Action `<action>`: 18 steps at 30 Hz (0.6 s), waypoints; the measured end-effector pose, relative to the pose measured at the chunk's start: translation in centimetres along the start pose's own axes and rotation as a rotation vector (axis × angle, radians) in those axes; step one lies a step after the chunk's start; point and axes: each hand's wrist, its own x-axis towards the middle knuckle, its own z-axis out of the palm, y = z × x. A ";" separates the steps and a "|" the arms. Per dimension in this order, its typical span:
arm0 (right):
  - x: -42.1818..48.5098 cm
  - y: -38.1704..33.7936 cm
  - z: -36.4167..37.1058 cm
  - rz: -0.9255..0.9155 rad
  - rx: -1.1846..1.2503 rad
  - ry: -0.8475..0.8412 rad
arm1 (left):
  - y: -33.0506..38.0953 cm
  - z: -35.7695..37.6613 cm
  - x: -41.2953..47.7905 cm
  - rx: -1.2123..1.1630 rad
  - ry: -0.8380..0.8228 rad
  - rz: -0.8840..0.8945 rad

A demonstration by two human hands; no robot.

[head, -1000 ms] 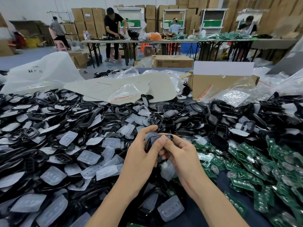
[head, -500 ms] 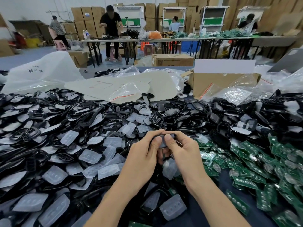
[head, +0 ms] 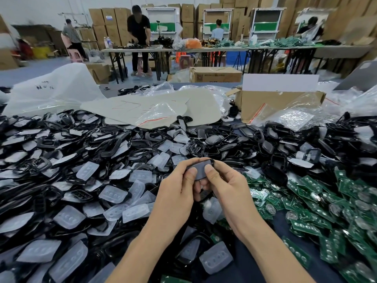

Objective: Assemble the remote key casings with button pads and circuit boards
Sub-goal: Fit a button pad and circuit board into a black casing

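Both my hands hold one black remote key casing [head: 201, 168] with a translucent grey button pad seated in it, just above the pile at mid-table. My left hand [head: 177, 186] grips its left end, thumb pressing on the pad. My right hand [head: 226, 184] grips the right end, thumb on the pad too. Loose black casings [head: 114, 146] and translucent button pads [head: 112, 194] cover the table to the left and ahead. Green circuit boards [head: 318, 203] lie heaped to the right.
An open cardboard box [head: 273, 103] and clear plastic bags [head: 293, 119] sit at the back right, a flat beige sheet [head: 142, 107] at back centre. Beyond the table, people work at long tables before stacked cartons.
My hands have turned the casing so the pad faces me, and both thumbs have moved onto the pad. The hands stayed over the same spot.
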 end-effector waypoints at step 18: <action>0.0 -0.3 -0.1 0.004 0.094 -0.029 | 0.8 0.2 -0.2 -0.240 0.017 -0.091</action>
